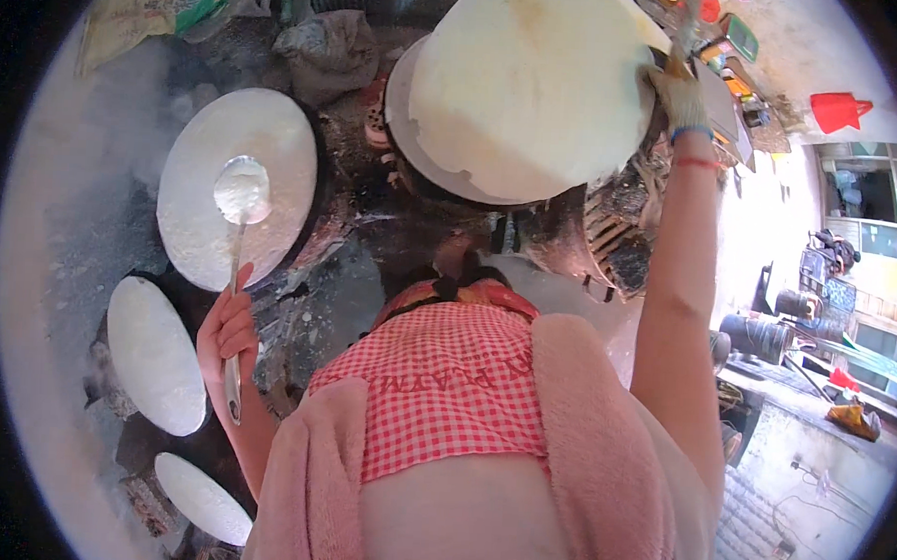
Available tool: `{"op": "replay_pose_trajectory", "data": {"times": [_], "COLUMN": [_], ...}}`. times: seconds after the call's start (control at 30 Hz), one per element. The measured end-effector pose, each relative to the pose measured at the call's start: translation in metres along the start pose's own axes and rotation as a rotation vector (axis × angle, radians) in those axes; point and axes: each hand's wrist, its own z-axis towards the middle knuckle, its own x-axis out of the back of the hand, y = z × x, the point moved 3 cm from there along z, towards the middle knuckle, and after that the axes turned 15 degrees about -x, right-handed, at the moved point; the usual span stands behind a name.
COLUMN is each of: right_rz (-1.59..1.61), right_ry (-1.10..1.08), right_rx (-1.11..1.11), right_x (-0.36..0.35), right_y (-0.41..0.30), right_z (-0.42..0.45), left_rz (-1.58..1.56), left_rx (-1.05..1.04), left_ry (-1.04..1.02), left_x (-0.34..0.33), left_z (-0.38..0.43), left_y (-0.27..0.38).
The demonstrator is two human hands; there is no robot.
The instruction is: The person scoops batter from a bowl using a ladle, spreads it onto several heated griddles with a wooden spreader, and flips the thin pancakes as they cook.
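My left hand (232,331) grips the long metal handle of a ladle (232,383), its bowl full of white liquid. The bowl is over a round griddle (286,220) whose surface is white. To the right, a large, thin round white sheet (531,96) with a ragged edge rests over a pale round surface (407,120). At the right rim of that sheet is my right hand (681,99) in a knitted glove. A blurred, stick-like thing (682,42) rises beside its fingers; whether the hand grips it or the sheet is unclear.
Two more white-topped round griddles (156,357) (202,498) stand at lower left, with steam around them. A cloth bundle (331,50) and a printed sack (145,11) lie at the far side. A slatted grate (608,234) is below the sheet. A red bag (839,113) lies at right.
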Motion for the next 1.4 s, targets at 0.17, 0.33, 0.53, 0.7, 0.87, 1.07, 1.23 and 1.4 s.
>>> {"op": "replay_pose_trajectory", "data": {"times": [0.17,0.33,0.53,0.7,0.87,1.07,1.23,1.4], "right_rz": [-0.807,-0.597,-0.434,-0.356,-0.347,-0.322,-0.052,0.073], "right_ry": [0.350,0.413,0.485,0.223,0.216,0.060,-0.122,0.065], "right_rx": [0.516,0.882,0.955,0.613,0.573,0.647,0.344,0.392], "right_x": [0.085,0.172,0.162,0.032,-0.060,-0.056,0.008,0.043], "right_y": [-0.055,-0.171,-0.083,0.068,0.165,0.137,0.156,0.208], "right_z": [0.172,0.117,0.130,0.148,0.179,0.151,0.082,-0.077], "left_rz": [-0.025,-0.057,-0.153,-0.145,0.045,0.381,0.592,0.732], "left_rx": [0.030,-0.041,0.015,0.041,0.127,0.174,0.183,0.080], "left_ry": [-0.100,-0.155,-0.138,-0.134,-0.094,-0.110,-0.201,-0.101], "left_x": [-0.008,-0.013,-0.064,-0.125,-0.172,-0.188,-0.144,-0.095], "left_z": [-0.002,-0.018,0.002,0.028,0.075,0.134,0.214,0.258], "left_y": [-0.056,-0.131,-0.234,-0.304,-0.355,-0.393,-0.430,-0.477]}}
